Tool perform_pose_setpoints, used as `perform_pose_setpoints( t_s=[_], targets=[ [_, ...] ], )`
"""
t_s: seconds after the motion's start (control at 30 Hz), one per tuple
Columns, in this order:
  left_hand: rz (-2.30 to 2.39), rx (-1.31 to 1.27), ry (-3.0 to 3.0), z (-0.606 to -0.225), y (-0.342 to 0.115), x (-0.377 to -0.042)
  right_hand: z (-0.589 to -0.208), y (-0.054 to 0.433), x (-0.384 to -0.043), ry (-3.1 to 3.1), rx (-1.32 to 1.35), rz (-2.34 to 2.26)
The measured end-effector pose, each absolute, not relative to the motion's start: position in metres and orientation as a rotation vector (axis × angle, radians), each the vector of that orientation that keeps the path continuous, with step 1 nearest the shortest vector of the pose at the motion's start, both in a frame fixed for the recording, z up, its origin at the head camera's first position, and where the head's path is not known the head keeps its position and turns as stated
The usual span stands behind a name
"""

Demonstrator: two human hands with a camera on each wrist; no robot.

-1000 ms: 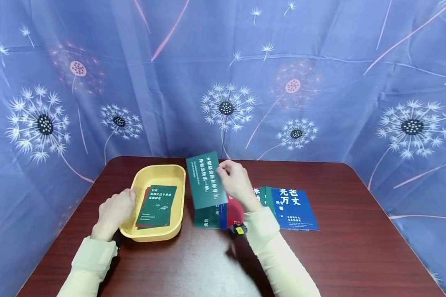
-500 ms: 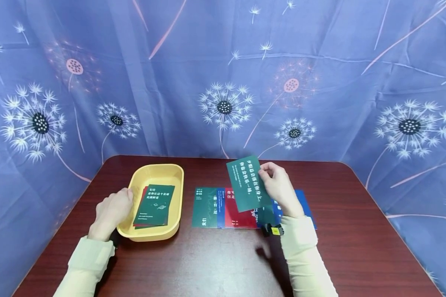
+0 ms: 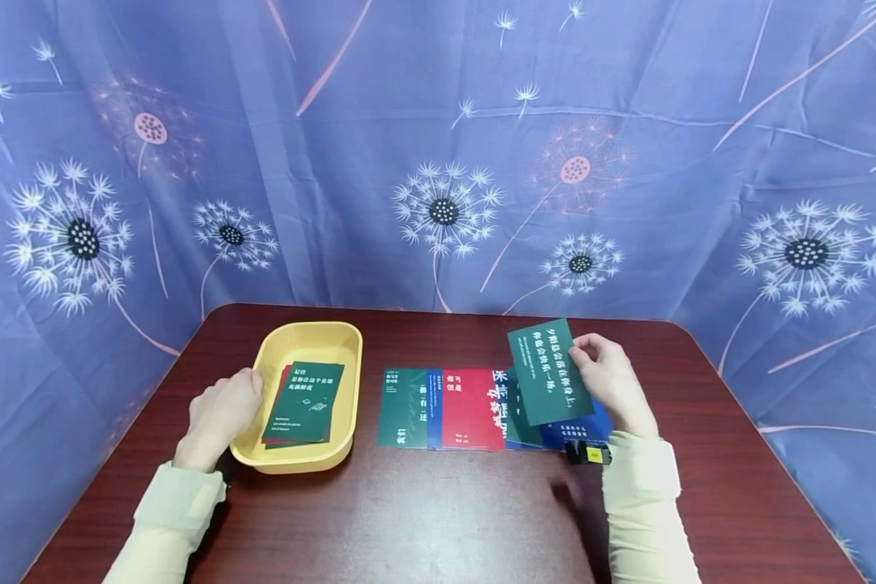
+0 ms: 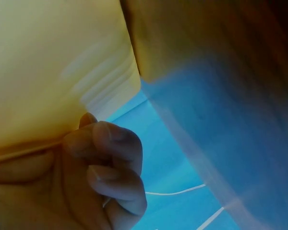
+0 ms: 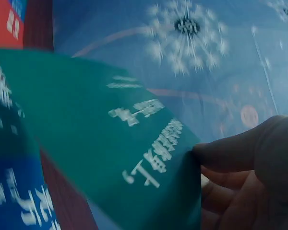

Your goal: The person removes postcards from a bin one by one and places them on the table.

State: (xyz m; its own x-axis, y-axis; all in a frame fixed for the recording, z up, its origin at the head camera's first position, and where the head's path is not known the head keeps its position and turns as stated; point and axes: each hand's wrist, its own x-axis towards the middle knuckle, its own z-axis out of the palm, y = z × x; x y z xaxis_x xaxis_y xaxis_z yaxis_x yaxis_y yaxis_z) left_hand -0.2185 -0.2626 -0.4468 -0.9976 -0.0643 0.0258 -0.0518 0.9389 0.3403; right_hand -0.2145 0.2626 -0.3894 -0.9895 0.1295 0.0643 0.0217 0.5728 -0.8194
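Note:
My right hand (image 3: 613,381) pinches a green card (image 3: 550,373) with white lettering by its right edge, thumb in front. The card is tilted and overlaps the right end of a row of cards in the head view. In the right wrist view the same green card (image 5: 101,129) fills the middle, the thumb (image 5: 230,152) pressing on its edge. On the left, my left hand (image 3: 222,414) grips the left rim of a yellow plastic basin (image 3: 350,389). A green card (image 3: 307,403) lies in the basin on top of red and green ones.
The row of overlapping cards lies on the brown wooden table (image 3: 438,519), with a green card (image 3: 401,410) at its left, a red card (image 3: 470,414) in the middle and a blue card (image 3: 577,438) at its right. A blue dandelion-print curtain (image 3: 438,122) hangs behind the table.
My right hand has carried the green card rightward, from beside the basin to above the row's right end. My left hand has stayed on the basin's rim.

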Motion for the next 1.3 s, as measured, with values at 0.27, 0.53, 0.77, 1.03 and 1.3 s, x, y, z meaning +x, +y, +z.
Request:
perform_pose_setpoints(
  t_s=[0.27,0.53,0.77,1.03,1.3],
  targets=[
    [-0.530,0.083,-3.076,-0.444,-0.265,-0.218,-0.404,0.304,-0.207,-2.809,-0.274,1.285],
    [-0.536,0.082,-3.062,-0.444,-0.267,-0.217,-0.420,0.325,-0.207,-2.858,-0.348,1.267],
    [-0.535,0.086,-3.060,-0.444,-0.266,-0.217,-0.434,0.336,-0.208,-2.855,-0.421,1.369],
    [-0.532,0.067,-3.045,-0.444,-0.265,-0.218,-0.444,0.344,-0.208,-2.853,-0.450,1.387],
    [-0.537,0.078,-3.048,-0.446,-0.264,-0.220,-0.450,0.350,-0.211,-2.853,-0.512,1.396]
  ],
)
